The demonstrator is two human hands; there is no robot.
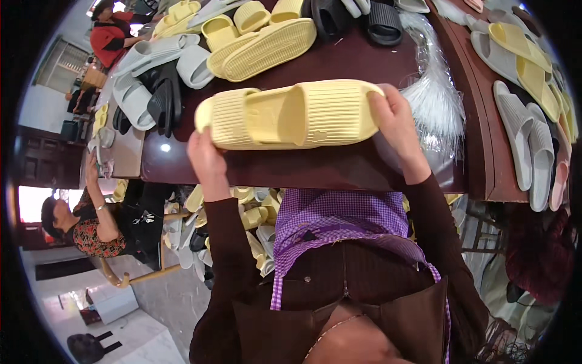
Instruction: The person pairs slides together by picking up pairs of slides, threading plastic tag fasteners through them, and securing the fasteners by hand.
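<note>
Between my two hands I hold a pair of pale yellow ribbed slippers [332,113], fitted together toe to heel and lying crosswise above the dark red table [254,167]. My left hand [207,156] is closed on the left end, with its thumb near the lower edge. My right hand [397,124] grips the right end, thumb on top; its other fingers are partly hidden. Just right of my right hand lies a bundle of thin clear plastic [433,106]. Beyond the pair, more yellow slippers [270,48] lie on the table, one with its sole showing.
Grey slippers [133,100] and black slippers [162,103] lie at the left; another black slipper [385,24] is at the back. A second table [485,151] on the right bears grey slippers [515,133]. Two people sit leftward. Below the table is a slipper pile [256,217].
</note>
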